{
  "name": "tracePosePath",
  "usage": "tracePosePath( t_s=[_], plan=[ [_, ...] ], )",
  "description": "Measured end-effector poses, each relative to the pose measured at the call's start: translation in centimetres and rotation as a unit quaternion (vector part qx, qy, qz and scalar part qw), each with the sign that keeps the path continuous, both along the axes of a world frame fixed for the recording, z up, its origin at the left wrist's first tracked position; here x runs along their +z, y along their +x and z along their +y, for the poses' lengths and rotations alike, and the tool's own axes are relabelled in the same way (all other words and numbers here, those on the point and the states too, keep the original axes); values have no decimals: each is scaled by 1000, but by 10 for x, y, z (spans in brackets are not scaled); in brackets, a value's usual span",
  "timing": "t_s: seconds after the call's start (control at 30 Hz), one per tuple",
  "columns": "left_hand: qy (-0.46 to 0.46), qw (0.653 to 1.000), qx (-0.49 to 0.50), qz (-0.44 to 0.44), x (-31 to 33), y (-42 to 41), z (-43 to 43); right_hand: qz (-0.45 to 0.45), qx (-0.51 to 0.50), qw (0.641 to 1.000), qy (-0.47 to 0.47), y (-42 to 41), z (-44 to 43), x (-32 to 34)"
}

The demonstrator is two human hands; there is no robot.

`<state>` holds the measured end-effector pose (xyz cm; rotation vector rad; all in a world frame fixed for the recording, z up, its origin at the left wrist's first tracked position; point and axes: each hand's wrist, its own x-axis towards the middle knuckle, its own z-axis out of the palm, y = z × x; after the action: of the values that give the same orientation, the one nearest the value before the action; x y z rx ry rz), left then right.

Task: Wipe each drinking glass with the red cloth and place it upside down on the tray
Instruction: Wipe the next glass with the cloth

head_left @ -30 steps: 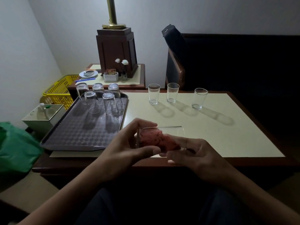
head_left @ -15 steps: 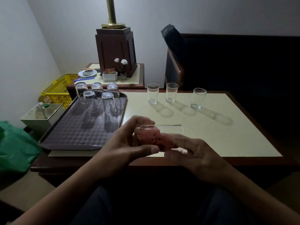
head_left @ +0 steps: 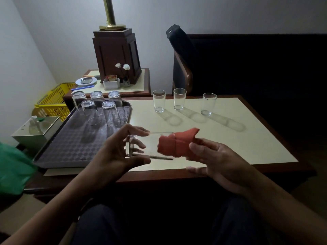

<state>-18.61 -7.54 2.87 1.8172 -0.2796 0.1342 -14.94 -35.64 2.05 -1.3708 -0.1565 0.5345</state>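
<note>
One camera, up on my head, tipped forward and down. Closest in, along the bottom edge, is my lap [head_left: 159,220]. Just above it are my left hand [head_left: 113,156] and right hand [head_left: 217,163] with the glass [head_left: 146,146] and cloth [head_left: 177,144], near the lens. Beyond them the table [head_left: 230,138] runs away from me, tray [head_left: 70,151] off to the left, and the wall [head_left: 212,15] closes the far end. It's a wide lens, catching both table ends.

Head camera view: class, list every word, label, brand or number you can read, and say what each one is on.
No text can be read.
The packets in the white holder on the side table: printed, but too small and blurred to read.
The held glass, red cloth and tray: no lettering visible.
</note>
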Motion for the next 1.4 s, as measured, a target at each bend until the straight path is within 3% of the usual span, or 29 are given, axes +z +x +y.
tracePosePath(
  t_s=[0.1,0.2,0.3,0.4,0.5,0.6,0.7,0.73,0.77,0.8,0.83,0.9,0.93,0.97,1.03,1.1,1.17,1.27,1.33,1.4],
  plan=[
    [-27,997,48,55,-1,1,4,-11,-98,993,71,9,-9,1],
    [-186,964,-9,190,-2,1,-4,-168,-167,971,10,2,-2,4],
    [-258,925,-41,276,-4,1,-20,-308,-63,945,-92,-16,10,1],
    [-286,893,-42,344,-3,1,-20,-336,54,932,-125,-22,2,6],
    [-252,886,-77,382,0,2,-10,-365,79,914,-160,-18,-7,9],
    [-196,881,-131,411,-1,-1,-12,-492,-6,849,-192,-17,-5,7],
    [-135,897,-180,380,-1,-5,-19,-644,-12,738,-202,-15,3,2],
    [-128,908,-182,355,1,-7,-21,-664,-7,721,-198,-14,4,0],
    [-120,921,-176,327,4,-8,-21,-650,-12,736,-191,-13,6,-2],
    [-102,937,-165,289,6,-9,-21,-600,-25,779,-180,-12,7,-4],
    [-70,956,-159,238,9,-10,-20,-513,-38,843,-158,-11,7,-6],
    [-4,980,-151,129,12,-12,-20,-233,-8,970,-67,-13,13,-5],
    [34,986,-144,78,12,-13,-20,-87,22,996,-22,-14,16,-7],
    [70,988,-135,35,12,-15,-20,29,50,998,2,-17,18,-8],
    [83,990,-116,6,9,-16,-21,128,70,989,17,-22,22,-10],
    [36,994,-92,55,7,-17,-22,73,23,997,29,-20,25,-12],
    [10,987,-83,136,6,-15,-27,-93,-40,995,-16,-18,22,-13],
    [-58,936,-106,329,6,-11,-36,-287,-66,951,-91,-20,17,-15],
    [-78,932,-111,336,6,-11,-38,-265,-76,955,-106,-21,17,-17],
    [-43,969,-97,223,3,-14,-36,-127,-69,987,-66,-20,23,-20]
  ],
)
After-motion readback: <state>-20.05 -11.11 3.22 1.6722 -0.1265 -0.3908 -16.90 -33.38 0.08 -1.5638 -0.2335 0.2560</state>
